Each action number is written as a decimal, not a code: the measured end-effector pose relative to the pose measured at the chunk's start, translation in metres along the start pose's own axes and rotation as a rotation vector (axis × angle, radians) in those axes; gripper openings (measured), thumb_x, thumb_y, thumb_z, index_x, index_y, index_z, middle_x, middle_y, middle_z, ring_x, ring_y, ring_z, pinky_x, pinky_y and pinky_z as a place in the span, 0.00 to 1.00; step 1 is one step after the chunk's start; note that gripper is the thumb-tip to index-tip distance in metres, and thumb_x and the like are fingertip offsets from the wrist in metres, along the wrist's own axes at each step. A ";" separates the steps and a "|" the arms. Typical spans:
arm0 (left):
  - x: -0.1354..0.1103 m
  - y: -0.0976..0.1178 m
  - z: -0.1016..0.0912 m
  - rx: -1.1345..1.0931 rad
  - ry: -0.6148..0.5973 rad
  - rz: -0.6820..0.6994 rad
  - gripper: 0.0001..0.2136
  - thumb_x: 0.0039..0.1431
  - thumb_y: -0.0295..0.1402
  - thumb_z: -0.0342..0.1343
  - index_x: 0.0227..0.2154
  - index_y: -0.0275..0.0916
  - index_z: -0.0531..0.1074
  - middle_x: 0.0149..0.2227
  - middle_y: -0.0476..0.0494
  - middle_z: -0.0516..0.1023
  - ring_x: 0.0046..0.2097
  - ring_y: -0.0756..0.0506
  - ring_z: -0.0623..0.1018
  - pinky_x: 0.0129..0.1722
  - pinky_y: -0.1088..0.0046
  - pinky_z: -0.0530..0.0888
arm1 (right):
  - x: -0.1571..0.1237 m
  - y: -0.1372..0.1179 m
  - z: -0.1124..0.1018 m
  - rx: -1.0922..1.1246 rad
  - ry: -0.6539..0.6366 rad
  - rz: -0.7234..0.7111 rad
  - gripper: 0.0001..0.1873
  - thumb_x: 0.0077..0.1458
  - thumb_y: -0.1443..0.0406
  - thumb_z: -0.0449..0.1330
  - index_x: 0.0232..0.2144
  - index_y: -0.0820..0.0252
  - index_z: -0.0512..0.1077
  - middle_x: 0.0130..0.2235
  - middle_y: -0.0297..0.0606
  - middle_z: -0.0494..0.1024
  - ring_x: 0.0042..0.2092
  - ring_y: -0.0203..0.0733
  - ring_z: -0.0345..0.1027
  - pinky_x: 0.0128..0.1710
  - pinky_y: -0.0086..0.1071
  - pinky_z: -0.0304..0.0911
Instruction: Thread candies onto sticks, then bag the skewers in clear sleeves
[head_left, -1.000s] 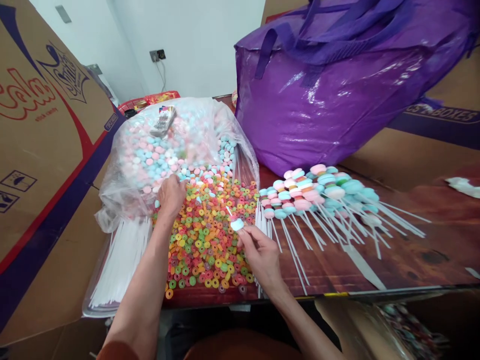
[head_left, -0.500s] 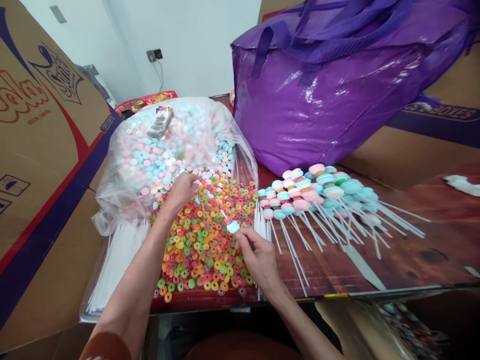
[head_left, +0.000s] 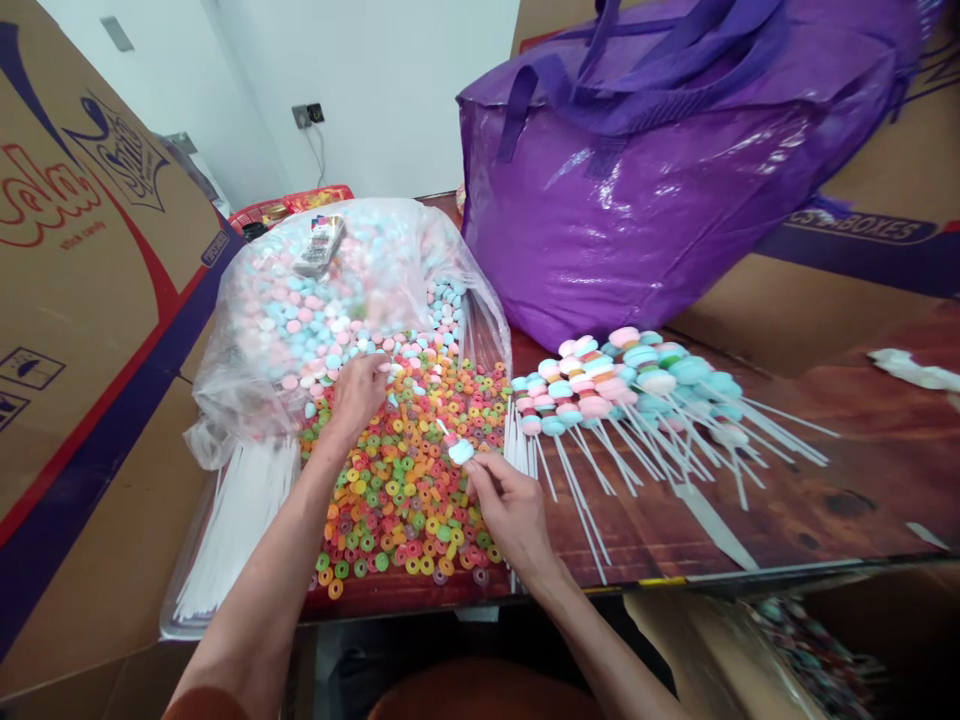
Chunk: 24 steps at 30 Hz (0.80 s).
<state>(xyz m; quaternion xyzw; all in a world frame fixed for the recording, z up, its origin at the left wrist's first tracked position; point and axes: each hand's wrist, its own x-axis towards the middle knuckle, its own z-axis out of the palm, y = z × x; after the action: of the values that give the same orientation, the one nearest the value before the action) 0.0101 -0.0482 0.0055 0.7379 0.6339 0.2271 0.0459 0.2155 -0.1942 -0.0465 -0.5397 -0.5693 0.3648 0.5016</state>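
I've got 1 part-loaded candy stick (head_left: 452, 440) pinched in the right hand (head_left: 514, 505) above gummy rings (head_left: 409, 510), tip slanting away-left toward the left hand (head_left: 358, 398), fingers narrowed, can't tell on what.

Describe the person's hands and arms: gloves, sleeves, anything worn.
Left hand and right hand both ungloved, no watch or bracelet visible. A rust-brown sleeve shows on the left arm at the bottom edge; visible right forearm is bare.
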 end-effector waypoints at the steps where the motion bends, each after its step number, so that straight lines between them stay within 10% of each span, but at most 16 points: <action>1: 0.002 0.000 0.001 0.031 -0.026 0.014 0.14 0.60 0.30 0.48 0.40 0.39 0.79 0.39 0.39 0.77 0.42 0.41 0.75 0.42 0.68 0.68 | 0.000 0.000 0.000 0.004 -0.002 0.002 0.14 0.63 0.60 0.54 0.26 0.58 0.69 0.22 0.28 0.66 0.23 0.33 0.59 0.25 0.26 0.55; 10: 0.014 0.010 -0.004 0.100 -0.002 0.022 0.12 0.58 0.28 0.50 0.40 0.37 0.78 0.40 0.35 0.77 0.47 0.37 0.73 0.47 0.63 0.67 | -0.001 -0.004 -0.001 -0.014 0.001 -0.007 0.15 0.63 0.61 0.54 0.25 0.58 0.68 0.21 0.28 0.65 0.23 0.32 0.59 0.25 0.26 0.55; 14: -0.014 0.015 -0.018 0.000 0.108 0.061 0.10 0.60 0.29 0.52 0.40 0.38 0.77 0.37 0.39 0.75 0.43 0.40 0.73 0.44 0.65 0.68 | 0.000 -0.006 -0.002 -0.018 0.059 0.010 0.15 0.63 0.61 0.54 0.25 0.58 0.68 0.22 0.29 0.67 0.23 0.32 0.60 0.24 0.25 0.56; 24: -0.093 0.018 -0.009 -0.210 -0.097 0.208 0.10 0.66 0.32 0.48 0.41 0.39 0.75 0.38 0.42 0.69 0.37 0.46 0.72 0.38 0.71 0.69 | 0.000 -0.004 0.000 0.002 0.032 0.006 0.14 0.63 0.61 0.54 0.25 0.58 0.68 0.21 0.29 0.68 0.21 0.32 0.61 0.22 0.25 0.56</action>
<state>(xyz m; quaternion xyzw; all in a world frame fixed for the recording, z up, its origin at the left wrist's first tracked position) 0.0140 -0.1426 -0.0055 0.8009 0.5237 0.2598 0.1295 0.2146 -0.1948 -0.0431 -0.5467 -0.5592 0.3582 0.5101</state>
